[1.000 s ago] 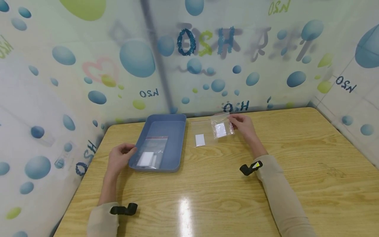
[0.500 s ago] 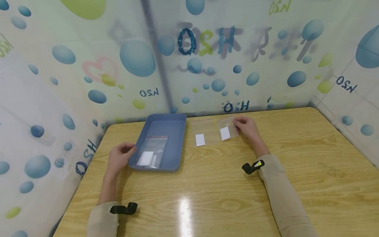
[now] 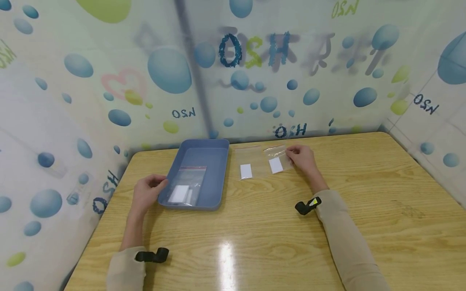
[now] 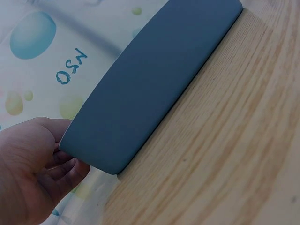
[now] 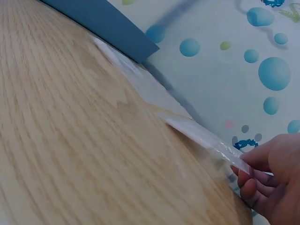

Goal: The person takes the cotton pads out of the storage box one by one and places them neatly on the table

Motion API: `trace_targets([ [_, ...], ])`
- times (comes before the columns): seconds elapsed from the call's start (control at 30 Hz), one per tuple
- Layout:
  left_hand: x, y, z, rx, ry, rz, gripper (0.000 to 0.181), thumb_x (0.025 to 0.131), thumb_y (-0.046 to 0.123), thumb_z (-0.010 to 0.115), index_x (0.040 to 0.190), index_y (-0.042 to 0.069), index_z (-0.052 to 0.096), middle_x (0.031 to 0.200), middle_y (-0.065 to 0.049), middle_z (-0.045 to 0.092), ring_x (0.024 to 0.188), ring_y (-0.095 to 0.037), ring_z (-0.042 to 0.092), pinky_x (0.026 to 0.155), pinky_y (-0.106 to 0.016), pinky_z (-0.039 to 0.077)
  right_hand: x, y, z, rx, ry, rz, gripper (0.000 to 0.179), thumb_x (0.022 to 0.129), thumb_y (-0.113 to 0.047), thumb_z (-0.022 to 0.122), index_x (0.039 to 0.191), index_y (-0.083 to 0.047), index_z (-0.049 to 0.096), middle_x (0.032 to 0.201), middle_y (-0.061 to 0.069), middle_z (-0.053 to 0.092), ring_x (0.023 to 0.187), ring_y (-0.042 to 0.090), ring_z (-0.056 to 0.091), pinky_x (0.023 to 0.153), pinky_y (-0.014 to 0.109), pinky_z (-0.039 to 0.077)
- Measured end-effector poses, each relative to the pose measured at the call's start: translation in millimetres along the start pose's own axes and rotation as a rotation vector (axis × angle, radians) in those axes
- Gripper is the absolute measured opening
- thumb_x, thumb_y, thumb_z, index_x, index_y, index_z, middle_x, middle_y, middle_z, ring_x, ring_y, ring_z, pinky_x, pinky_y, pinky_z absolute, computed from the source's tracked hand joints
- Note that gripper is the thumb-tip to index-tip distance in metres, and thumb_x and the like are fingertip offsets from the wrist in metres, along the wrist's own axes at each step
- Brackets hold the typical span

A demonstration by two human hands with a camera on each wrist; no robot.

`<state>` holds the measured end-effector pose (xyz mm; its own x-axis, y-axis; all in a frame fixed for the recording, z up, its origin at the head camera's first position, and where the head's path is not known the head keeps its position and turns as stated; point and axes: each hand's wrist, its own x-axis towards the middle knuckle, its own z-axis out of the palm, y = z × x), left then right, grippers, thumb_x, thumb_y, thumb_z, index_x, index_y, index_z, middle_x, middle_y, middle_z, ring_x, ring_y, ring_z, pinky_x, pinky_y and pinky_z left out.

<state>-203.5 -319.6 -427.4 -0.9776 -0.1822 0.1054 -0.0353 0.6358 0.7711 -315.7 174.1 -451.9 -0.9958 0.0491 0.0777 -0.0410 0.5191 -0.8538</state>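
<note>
At the left wall of a blue-grey tray (image 3: 212, 178), my left hand (image 3: 147, 192) pinches the rim between thumb and fingers; the left wrist view has the hand (image 4: 35, 168) at the tray's corner. Inside the tray lies a clear zip bag (image 3: 194, 178) with white pieces in it. My right hand (image 3: 303, 157) pinches the right edge of a smaller zip bag (image 3: 275, 163) holding a white card. In the right wrist view that bag (image 5: 201, 136) tilts up slightly from the table on the hand's side. Another zip bag (image 3: 251, 155) with a white card lies flat between it and the tray.
The wooden table (image 3: 255, 234) reaches back to a patterned wall covering (image 3: 255, 81), close behind the tray and bags. Each sleeve carries a black wrist camera (image 3: 307, 206).
The right hand has lowered its zip bag from above the neighbouring bag to the table beside it, slightly right. The left hand and tray have stayed in place.
</note>
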Motion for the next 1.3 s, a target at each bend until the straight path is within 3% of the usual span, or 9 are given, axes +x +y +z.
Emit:
trace_targets([
  [0.17, 0.4, -0.2, 0.3, -0.008, 0.002, 0.004, 0.027, 0.098, 0.018, 0.067, 0.114, -0.004, 0.069, 0.108, -0.019, 0.068, 0.086, -0.013, 0.059, 0.070, -0.017, 0.047, -2.2, -3, 1, -0.034, 0.015, 0.013, 0.029, 0.102, -0.016, 0.059, 0.117, 0.007, 0.068, 0.096, 0.017, 0.065, 0.077, 0.017, 0.056, 0.064, 0.020, 0.044],
  [0.33, 2.4, -2.3, 1.2, -0.005, 0.001, 0.002, 0.028, 0.098, 0.019, 0.067, 0.115, -0.003, 0.070, 0.107, -0.018, 0.069, 0.086, -0.012, 0.060, 0.069, -0.017, 0.047, -3.6, -4, 2, -0.013, 0.008, 0.021, 0.030, 0.102, -0.016, 0.058, 0.116, 0.009, 0.067, 0.090, 0.017, 0.066, 0.069, 0.015, 0.057, 0.059, 0.019, 0.046],
  [0.73, 1.9, -3.1, 2.7, -0.003, 0.007, 0.010, 0.026, 0.097, 0.017, 0.068, 0.112, -0.004, 0.070, 0.105, -0.018, 0.070, 0.083, -0.009, 0.060, 0.070, -0.017, 0.046, -5.0, -9, -4, -0.006, -0.091, 0.050, 0.033, 0.104, -0.017, 0.053, 0.118, 0.010, 0.065, 0.087, 0.015, 0.063, 0.070, 0.017, 0.057, 0.061, 0.022, 0.048],
  [1.07, 0.9, -2.6, 1.1, -0.002, 0.010, 0.013, 0.026, 0.098, 0.018, 0.067, 0.113, -0.003, 0.070, 0.106, -0.018, 0.069, 0.085, -0.012, 0.060, 0.071, -0.017, 0.046, -4.7, -12, -10, -0.024, -0.160, 0.095, 0.031, 0.104, -0.019, 0.052, 0.116, 0.007, 0.064, 0.093, 0.016, 0.062, 0.080, 0.022, 0.058, 0.068, 0.025, 0.051],
  [1.3, 0.8, -1.8, 1.2, 0.001, 0.012, 0.028, 0.026, 0.098, 0.018, 0.068, 0.112, -0.004, 0.070, 0.105, -0.018, 0.070, 0.083, -0.008, 0.060, 0.070, -0.017, 0.047, -6.8, -14, -14, -0.032, -0.144, 0.089, 0.031, 0.105, -0.019, 0.049, 0.115, 0.007, 0.064, 0.093, 0.016, 0.061, 0.080, 0.022, 0.057, 0.068, 0.025, 0.050],
])
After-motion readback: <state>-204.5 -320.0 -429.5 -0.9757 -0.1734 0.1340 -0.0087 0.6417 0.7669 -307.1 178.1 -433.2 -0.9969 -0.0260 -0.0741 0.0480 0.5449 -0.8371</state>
